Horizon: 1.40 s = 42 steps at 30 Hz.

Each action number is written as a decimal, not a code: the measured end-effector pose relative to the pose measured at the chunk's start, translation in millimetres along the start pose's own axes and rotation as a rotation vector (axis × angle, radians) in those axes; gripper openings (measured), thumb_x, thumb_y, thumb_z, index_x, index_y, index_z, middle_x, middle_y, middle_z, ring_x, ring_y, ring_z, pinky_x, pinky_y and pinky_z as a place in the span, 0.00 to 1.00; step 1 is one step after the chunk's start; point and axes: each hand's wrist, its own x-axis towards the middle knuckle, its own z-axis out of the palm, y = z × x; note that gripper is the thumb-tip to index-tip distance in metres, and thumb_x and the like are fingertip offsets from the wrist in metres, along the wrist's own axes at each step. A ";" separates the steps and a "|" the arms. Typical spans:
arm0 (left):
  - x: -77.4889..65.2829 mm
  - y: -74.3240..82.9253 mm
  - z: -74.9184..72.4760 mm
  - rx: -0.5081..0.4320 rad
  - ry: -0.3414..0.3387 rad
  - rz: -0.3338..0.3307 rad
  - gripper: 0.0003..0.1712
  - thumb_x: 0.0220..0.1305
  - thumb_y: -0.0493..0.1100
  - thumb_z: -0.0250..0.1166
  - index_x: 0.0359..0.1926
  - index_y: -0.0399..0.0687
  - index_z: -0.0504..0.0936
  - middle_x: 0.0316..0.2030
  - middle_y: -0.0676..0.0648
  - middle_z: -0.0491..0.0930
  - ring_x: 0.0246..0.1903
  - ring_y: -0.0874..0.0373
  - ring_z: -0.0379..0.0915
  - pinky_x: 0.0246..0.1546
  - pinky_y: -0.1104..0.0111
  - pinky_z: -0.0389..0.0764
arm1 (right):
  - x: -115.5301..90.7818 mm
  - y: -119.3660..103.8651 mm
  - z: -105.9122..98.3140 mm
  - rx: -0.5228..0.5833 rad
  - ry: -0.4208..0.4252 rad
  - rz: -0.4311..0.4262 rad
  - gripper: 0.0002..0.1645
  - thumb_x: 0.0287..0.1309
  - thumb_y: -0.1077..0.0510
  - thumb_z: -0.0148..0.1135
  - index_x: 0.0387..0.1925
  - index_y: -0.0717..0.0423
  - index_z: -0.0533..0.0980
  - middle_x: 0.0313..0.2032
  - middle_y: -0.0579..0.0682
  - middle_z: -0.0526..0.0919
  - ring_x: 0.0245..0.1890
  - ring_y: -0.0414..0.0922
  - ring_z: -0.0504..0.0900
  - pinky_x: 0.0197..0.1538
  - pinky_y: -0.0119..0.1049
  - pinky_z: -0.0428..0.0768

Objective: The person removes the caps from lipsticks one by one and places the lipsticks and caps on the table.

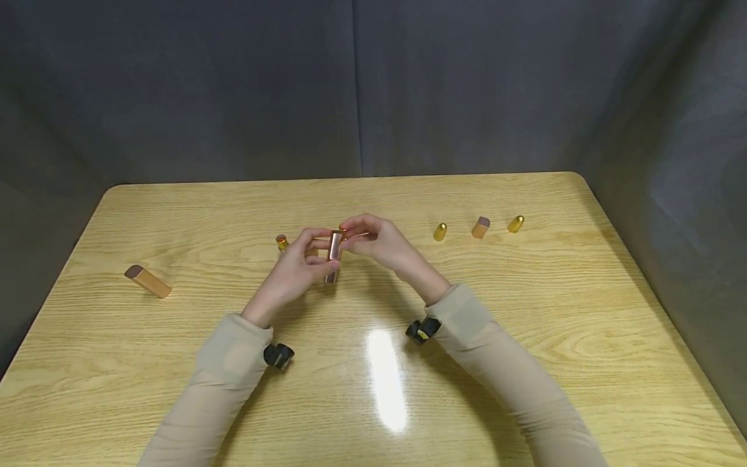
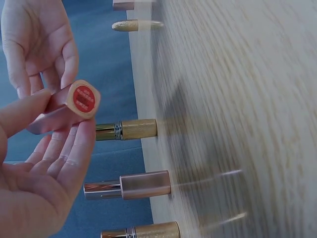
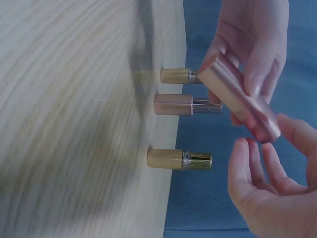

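Note:
My left hand [image 1: 294, 266] pinches a capped rose-gold lipstick [image 1: 335, 246] between thumb and fingers, tilted above the table. A red label shows on its end [image 2: 83, 98] in the left wrist view. My right hand [image 3: 282, 188] has its fingers loosely bent around the other end of the tube; the fingertips lie close to it, and contact is hard to tell. Behind the hands stand uncapped lipsticks: a gold one [image 1: 283, 243], a rose-gold one [image 3: 173, 105] largely hidden by the left hand in the head view, and another gold one [image 3: 166, 158].
Toward the right back stand a gold cap [image 1: 440, 231], a rose-gold cap [image 1: 480, 227] and a second gold cap [image 1: 516, 224]. Another rose-gold lipstick [image 1: 148, 281] stands at the left. Dark curtains [image 1: 362, 91] border the wooden table [image 1: 525, 363].

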 end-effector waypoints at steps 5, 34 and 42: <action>1.7 0.6 2.9 0.031 0.003 0.004 0.30 0.65 0.36 0.61 0.65 0.39 0.62 0.61 0.36 0.69 0.53 0.41 0.75 0.50 0.60 0.81 | 0.3 4.6 2.1 0.010 -0.001 0.037 0.22 0.61 0.63 0.60 0.57 0.63 0.72 0.53 0.62 0.78 0.48 0.49 0.80 0.58 0.43 0.78; 6.5 5.6 21.6 0.057 0.092 0.011 0.26 0.70 0.50 0.56 0.61 0.39 0.70 0.55 0.38 0.75 0.47 0.49 0.77 0.40 0.71 0.75 | -3.3 -0.3 -9.3 0.258 0.078 0.076 0.21 0.64 0.62 0.56 0.56 0.70 0.70 0.44 0.51 0.77 0.38 0.36 0.80 0.53 0.34 0.81; 5.3 8.4 21.2 0.064 0.101 0.045 0.23 0.70 0.45 0.57 0.60 0.38 0.70 0.55 0.38 0.75 0.32 0.60 0.68 0.29 0.74 0.69 | -5.4 -1.9 -13.9 0.245 0.042 0.068 0.21 0.66 0.62 0.55 0.56 0.71 0.69 0.44 0.50 0.77 0.39 0.36 0.80 0.54 0.34 0.81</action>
